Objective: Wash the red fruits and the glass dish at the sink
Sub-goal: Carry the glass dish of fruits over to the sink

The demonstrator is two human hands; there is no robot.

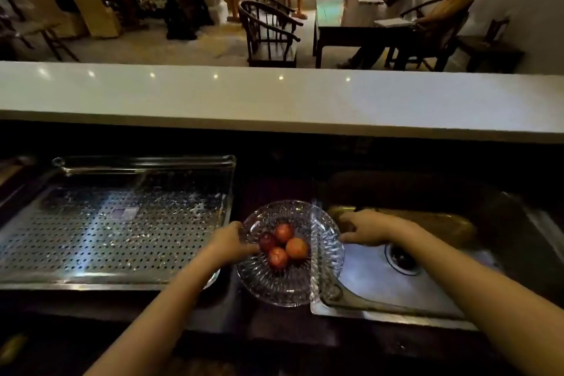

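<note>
A round ribbed glass dish [274, 287] sits at the left edge of the steel sink [381, 284], overlapping its rim. Several red fruits [282, 246] lie together in its middle. My left hand [230, 241] grips the dish's left rim, thumb on the upper edge. On the opposite side my right hand [366, 227] holds the right rim with curled fingers. Both forearms reach in from the bottom of the view.
A perforated metal draining tray [106, 232], wet with droplets, lies to the left. The sink drain [403, 256] is right of the dish. A white raised counter [274, 101] runs across behind. Beyond it are chairs, tables and a seated person [442, 12].
</note>
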